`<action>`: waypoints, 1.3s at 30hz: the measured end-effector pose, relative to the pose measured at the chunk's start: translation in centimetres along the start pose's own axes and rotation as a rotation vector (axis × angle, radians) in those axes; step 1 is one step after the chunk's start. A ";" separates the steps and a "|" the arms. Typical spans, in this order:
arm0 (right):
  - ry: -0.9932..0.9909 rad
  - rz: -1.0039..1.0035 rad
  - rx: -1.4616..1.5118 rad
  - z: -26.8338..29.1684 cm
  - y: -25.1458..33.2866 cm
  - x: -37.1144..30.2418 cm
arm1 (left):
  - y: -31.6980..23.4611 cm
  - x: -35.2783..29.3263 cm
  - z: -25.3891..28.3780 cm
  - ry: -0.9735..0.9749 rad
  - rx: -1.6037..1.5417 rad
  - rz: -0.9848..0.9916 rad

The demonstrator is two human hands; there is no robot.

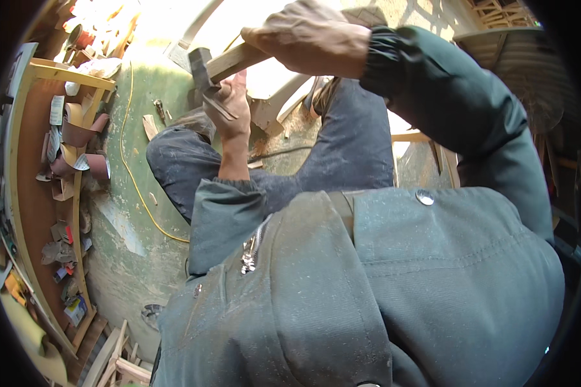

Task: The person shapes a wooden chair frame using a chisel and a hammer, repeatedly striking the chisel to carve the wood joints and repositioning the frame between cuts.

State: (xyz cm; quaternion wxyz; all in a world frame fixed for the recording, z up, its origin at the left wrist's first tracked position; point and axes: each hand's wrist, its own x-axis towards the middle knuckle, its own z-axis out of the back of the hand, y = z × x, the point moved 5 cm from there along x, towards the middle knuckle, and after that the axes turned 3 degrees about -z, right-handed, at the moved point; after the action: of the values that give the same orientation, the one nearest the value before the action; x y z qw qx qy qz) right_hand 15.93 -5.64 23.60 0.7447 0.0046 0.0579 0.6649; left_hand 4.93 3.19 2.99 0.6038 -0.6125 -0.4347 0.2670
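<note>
My right hand [306, 40] is wrapped round the wooden handle of a claw hammer [203, 69]. The dark metal head points left, and its claw comes down in front of my left hand [232, 113]. That hand is raised with its fingers bent by pale wooden pieces [268, 115] between my legs. The hammer hides part of the fingers, so what they grip cannot be made out. Strong light washes out the surface beyond both hands.
On the left stands a wood-framed shelf [81, 213] with rolled sandpaper [77, 132] and small packages. A yellow cord [132, 171] crosses the green floor [116, 251]. Wood scraps [126, 361] lie at the lower left. A corrugated sheet [510, 58] stands at the far right.
</note>
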 end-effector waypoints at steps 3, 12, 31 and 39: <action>-0.346 0.002 0.109 0.3 1.3 -0.3 | 1.6 -1.1 0.9 -0.034 0.102 0.118; -0.204 -0.055 0.098 -2.9 1.2 -1.4 | 0.3 -2.0 1.0 0.033 0.109 -0.077; -0.122 -0.378 0.275 -5.0 -3.5 -4.9 | -1.2 -0.7 -0.5 0.084 -0.042 0.043; -0.105 -0.381 0.311 -4.7 -2.8 -4.3 | -0.5 0.0 -1.5 0.081 0.074 -0.024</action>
State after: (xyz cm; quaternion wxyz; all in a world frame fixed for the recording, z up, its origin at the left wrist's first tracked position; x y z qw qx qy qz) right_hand 17.79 -10.58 19.08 0.8489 0.1428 0.1204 0.4944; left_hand 6.09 2.38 3.69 0.6464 -0.5949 -0.4070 0.2505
